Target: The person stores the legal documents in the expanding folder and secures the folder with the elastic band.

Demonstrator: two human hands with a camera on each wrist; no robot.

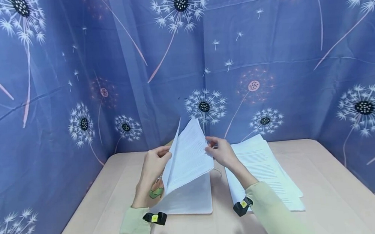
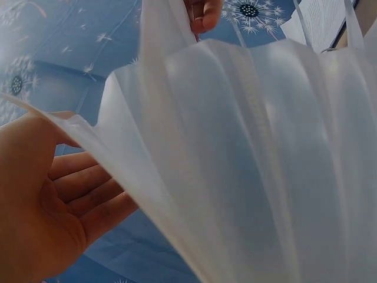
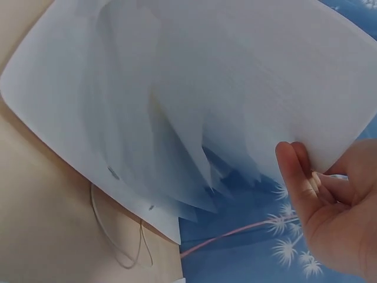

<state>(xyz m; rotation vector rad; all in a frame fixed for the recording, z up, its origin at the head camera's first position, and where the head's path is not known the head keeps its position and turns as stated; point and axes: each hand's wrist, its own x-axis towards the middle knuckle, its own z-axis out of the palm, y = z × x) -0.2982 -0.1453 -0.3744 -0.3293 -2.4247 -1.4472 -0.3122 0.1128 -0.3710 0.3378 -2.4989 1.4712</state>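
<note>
A pleated accordion file (image 2: 235,130) with translucent pockets stands fanned apart, its cover showing a green high-heeled shoe picture (image 1: 156,192). My left hand (image 1: 154,163) grips the file's left cover edge, thumb on one side and fingers behind it. A printed sheet of paper (image 1: 189,158) rises out of the pockets, tilted. At its right edge, my right hand (image 1: 221,151) pinches the sheet between thumb and fingers. The right wrist view shows the fingertips at the corner of the sheet (image 3: 283,100), which hides part of the pockets behind it.
Several printed sheets (image 1: 260,166) lie loosely stacked on the table (image 1: 315,180), to the right of the file. A thin elastic cord (image 3: 109,233) loops from the file's edge. Blue dandelion-patterned cloth (image 1: 250,31) hangs behind the table and along its sides.
</note>
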